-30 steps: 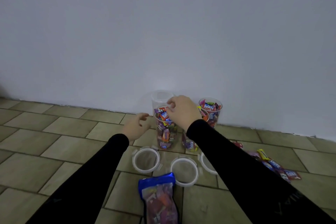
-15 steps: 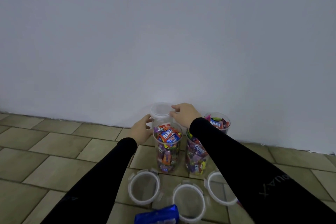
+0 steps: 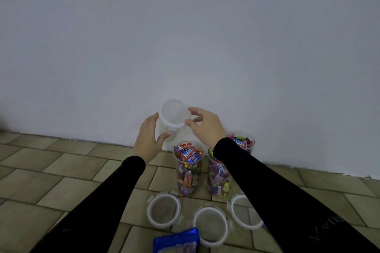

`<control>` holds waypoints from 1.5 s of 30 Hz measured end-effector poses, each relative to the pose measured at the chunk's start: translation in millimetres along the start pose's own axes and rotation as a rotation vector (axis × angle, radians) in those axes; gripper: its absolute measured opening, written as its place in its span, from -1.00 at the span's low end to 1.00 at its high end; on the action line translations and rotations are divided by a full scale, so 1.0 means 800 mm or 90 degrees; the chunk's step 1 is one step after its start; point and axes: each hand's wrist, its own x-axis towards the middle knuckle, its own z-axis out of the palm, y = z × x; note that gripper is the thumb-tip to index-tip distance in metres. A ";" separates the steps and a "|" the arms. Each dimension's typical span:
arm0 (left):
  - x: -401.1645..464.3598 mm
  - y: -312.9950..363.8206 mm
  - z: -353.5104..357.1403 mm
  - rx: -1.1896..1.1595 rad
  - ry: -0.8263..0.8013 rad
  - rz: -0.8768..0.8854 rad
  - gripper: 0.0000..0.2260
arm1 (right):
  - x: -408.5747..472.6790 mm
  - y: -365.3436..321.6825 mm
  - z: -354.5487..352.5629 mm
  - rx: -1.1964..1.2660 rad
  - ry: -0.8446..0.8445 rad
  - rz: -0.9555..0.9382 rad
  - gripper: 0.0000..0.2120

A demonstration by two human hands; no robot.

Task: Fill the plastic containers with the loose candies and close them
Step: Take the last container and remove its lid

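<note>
An empty clear plastic container with its lid on is tilted toward me, lifted above the floor near the wall. My left hand grips its body from the left. My right hand holds the lid's right edge. Three open containers full of wrapped candies stand below: one in front, one partly behind my right arm, one by the wall. Three loose lids lie on the tiles: left, middle, right.
A blue candy bag lies at the bottom edge, in front of the lids. The floor is brown tile. A plain white wall rises just behind the containers.
The empty lidded container has been lifted off the floor and tipped toward me, with both hands closing around it. The view has tilted up, so the loose candies at the right are out of sight.
</note>
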 end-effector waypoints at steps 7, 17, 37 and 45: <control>-0.031 0.089 -0.021 -0.154 0.127 0.070 -0.42 | -0.056 -0.059 -0.023 0.152 0.162 -0.122 -0.73; -0.111 0.223 0.055 -0.465 0.074 -0.020 -0.45 | -0.152 -0.044 -0.122 0.264 0.211 -0.037 -0.90; -0.263 0.404 0.226 -0.502 -0.250 -0.122 -0.45 | -0.294 0.139 -0.320 0.217 0.273 0.320 -0.89; -0.289 0.442 0.243 -0.394 -0.345 -0.123 -0.32 | -0.335 0.183 -0.353 -0.026 0.123 0.296 -0.90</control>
